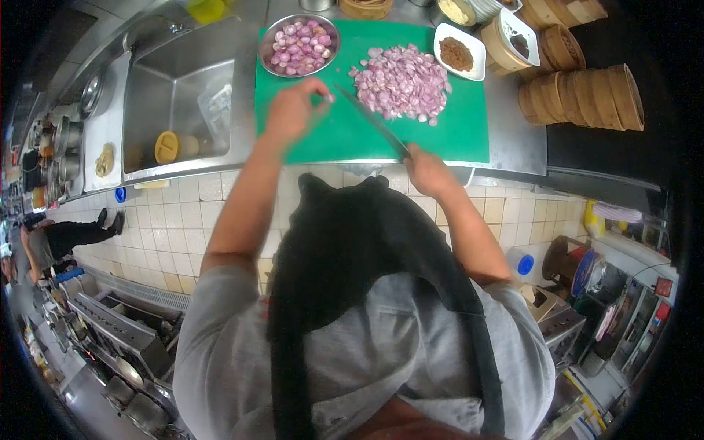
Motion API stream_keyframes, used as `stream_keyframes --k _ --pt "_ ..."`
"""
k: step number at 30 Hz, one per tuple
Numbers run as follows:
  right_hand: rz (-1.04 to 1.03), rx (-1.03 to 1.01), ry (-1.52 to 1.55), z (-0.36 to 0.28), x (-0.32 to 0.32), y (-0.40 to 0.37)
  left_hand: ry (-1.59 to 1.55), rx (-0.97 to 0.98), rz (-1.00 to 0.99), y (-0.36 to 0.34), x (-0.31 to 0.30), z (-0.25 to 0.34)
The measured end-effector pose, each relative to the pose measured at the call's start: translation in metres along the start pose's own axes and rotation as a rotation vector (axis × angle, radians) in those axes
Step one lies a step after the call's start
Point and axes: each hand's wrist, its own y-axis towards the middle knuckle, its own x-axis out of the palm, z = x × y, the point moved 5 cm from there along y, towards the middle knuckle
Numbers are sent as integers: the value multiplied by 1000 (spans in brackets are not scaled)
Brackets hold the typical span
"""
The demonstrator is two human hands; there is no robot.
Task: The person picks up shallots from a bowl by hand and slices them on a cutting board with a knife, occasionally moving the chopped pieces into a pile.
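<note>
My right hand (427, 170) is wrapped round the handle of a long kitchen knife (378, 126). Its blade points up and left across the green cutting board (323, 143). Slightly blurred, my left hand (295, 110) pinches a small peeled shallot (329, 97) at the fingertips, left of the knife tip. Just above that hand, a metal bowl (265, 60) holds whole peeled shallots (301, 45). Sliced shallots (403, 82) lie in a broad heap on the board, above and right of the blade.
A white dish of brown paste (457, 55) sits at the board's upper right corner. Bamboo steamers (583, 97) stand farther right. Left of the board is a steel sink (180, 81) with a yellow-lidded container (167, 147). Another person (73, 238) is at the far left.
</note>
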Motion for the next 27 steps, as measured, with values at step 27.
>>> stream_keyframes --k 27 --pt "220 -283 -282 -28 3 -20 -171 510 342 -26 70 -27"
